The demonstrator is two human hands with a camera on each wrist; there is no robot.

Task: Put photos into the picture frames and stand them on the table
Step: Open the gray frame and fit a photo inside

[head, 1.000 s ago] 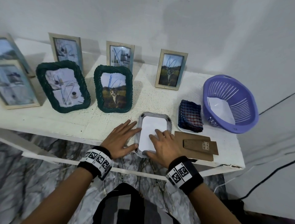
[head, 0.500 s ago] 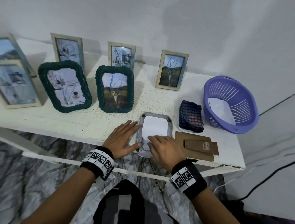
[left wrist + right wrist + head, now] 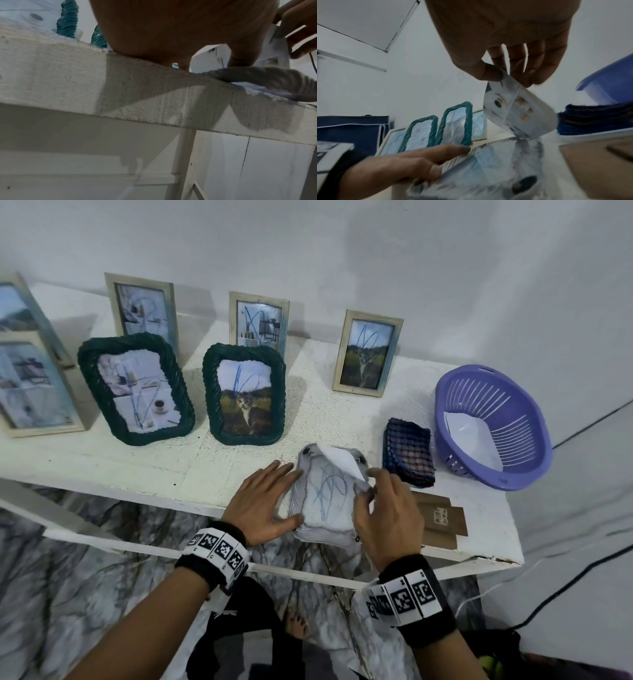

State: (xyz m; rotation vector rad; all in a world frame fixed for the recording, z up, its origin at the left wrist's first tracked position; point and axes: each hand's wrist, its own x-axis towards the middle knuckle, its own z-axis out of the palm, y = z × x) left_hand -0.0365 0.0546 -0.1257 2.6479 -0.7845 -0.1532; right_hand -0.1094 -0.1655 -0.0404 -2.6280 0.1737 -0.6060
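Note:
A pale grey woven frame [image 3: 320,534] lies face down at the table's front edge, its scribbled glass [image 3: 325,494] showing. My left hand [image 3: 274,491] rests flat on the frame's left side with straight fingers, seen too in the right wrist view as the left hand [image 3: 402,162]. My right hand [image 3: 368,484] pinches an edge of the photo [image 3: 337,460] and holds it curled up off the glass. In the right wrist view thumb and fingers grip the photo [image 3: 513,108] above the frame [image 3: 488,169]. The left wrist view shows the frame's rim [image 3: 257,77].
A brown backing board [image 3: 438,515] lies right of the frame, a checked cloth [image 3: 409,455] behind it. A purple basket [image 3: 493,426] with white paper stands at the right. Two green woven frames [image 3: 137,388] [image 3: 245,395] and several wooden frames stand behind.
The photo lay flat in the frame under my right hand; now the right hand has pinched its edge and peeled it upward, uncovering the scribbled glass. The left hand stays put.

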